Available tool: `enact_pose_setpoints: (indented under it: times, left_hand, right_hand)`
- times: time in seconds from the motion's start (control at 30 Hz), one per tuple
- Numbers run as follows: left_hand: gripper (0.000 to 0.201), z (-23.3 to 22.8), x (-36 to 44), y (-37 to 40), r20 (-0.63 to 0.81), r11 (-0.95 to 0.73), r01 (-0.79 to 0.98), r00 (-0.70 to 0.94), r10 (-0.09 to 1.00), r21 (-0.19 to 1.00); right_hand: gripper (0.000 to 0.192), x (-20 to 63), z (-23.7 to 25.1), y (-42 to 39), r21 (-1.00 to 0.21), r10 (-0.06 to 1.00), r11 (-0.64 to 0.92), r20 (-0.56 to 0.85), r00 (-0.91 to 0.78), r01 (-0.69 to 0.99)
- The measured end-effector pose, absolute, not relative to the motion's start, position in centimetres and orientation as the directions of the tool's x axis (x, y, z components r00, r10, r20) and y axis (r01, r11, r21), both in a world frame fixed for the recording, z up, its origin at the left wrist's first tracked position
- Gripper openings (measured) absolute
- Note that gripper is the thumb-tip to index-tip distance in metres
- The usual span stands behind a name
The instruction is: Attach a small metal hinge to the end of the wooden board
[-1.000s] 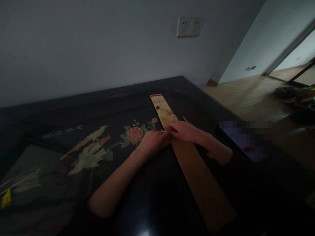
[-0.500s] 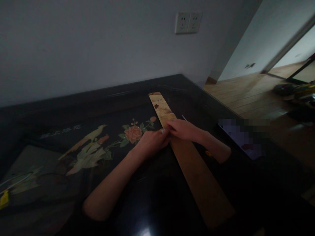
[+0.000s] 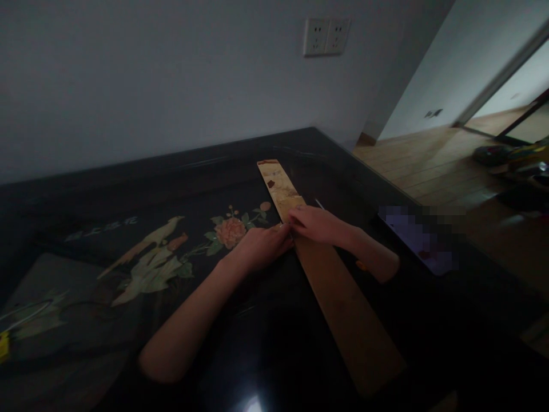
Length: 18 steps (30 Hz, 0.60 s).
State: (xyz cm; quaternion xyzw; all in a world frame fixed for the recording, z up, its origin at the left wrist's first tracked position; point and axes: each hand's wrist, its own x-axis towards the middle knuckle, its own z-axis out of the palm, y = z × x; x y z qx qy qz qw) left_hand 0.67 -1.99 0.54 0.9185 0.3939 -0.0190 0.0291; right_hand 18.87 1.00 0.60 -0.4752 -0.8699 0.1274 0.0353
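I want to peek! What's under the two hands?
Under the left hand and right hand lies a long tan paper strip on the dark painted table. The part of the strip beneath the fingers is covered.

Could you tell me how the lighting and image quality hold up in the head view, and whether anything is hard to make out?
The head view is dim and underexposed: the black table swallows detail, with one small glare spot at its near edge. The left hand and right hand meet over the long wooden strip, too dark to tell what they pinch. A pixelated patch hides something on the right; lines bend toward the edges.
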Motion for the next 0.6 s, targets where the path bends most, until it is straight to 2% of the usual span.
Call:
enact_pose_setpoints:
  times: [0.2,0.43,0.6]
  left_hand:
    - [0.033,0.6,0.7,-2.0,-0.083,-0.687,0.727,0.686,0.723,0.018]
    - [0.026,0.2,1.8,-2.3,-0.057,-0.613,0.79,0.611,0.789,-0.016]
    - [0.026,-0.4,2.1,-2.4,0.016,-0.595,0.803,0.596,0.803,-0.028]
  right_hand:
    - [0.012,18.8,0.4,1.1,-0.232,0.832,0.528,-0.05,-0.552,0.817]
    - [0.015,18.6,0.5,0.7,-0.214,0.838,0.524,-0.045,-0.544,0.824]
    - [0.014,18.5,0.7,0.4,-0.21,0.844,0.517,-0.038,-0.535,0.83]
